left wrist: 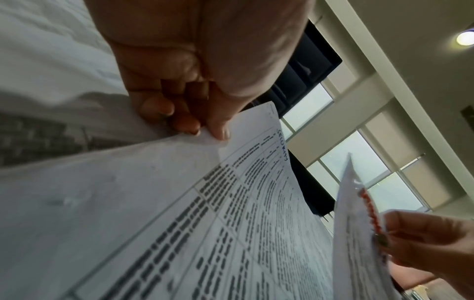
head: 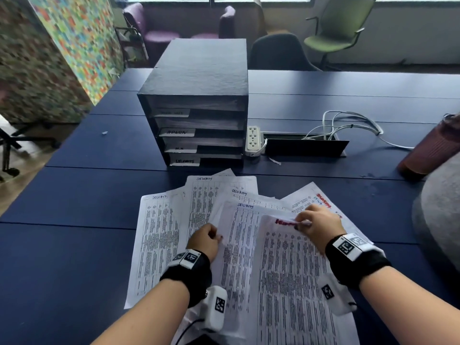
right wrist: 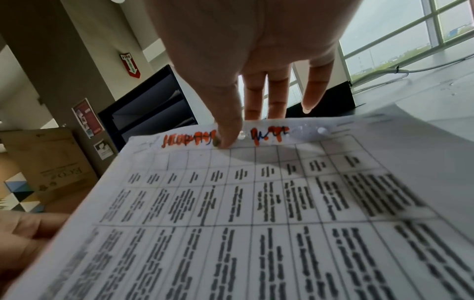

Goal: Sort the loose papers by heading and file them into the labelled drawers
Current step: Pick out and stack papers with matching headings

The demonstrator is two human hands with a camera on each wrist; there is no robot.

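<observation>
Grip, left to right: left hand (head: 204, 241), fingers curled, pinching the left edge of 1 white printed sheet headed SECURITY in blue ink (head: 236, 247), part-lifted off the pile. Right hand (head: 317, 224) pinching, thumb on top and fingers behind, the top edge of 1 white printed sheet with a red-scrawled heading (head: 291, 277), raised clear of the pile and overlapping the first sheet.

Items on the dark blue table (head: 74, 195), left to right:
- 1 fanned pile of white tabulated papers (head: 159, 235) near the front edge, beneath both hands; at least 4 handwritten SECURITY headings legible, total sheet count unclear.
- 1 black box-shaped drawer unit (head: 199, 78) behind the pile, with 4 open slots and 4 white labels; ADMIN and SECURITY readable, 1 reads roughly H.R, the top 1 blurred. SECURITY label lowest.
- 1 white power strip (head: 253, 140) touching the unit's right side, 3 sockets visible.
- 1 open black cable hatch (head: 306, 145) beside the strip, white cables (head: 348, 123) looping out of it.
- 1 ribbed maroon bottle (head: 433, 150) at the right edge.

Behind the table: 2 purple armchairs (head: 154, 28), 1 dark chair (head: 278, 52), 1 green chair (head: 341, 28).
</observation>
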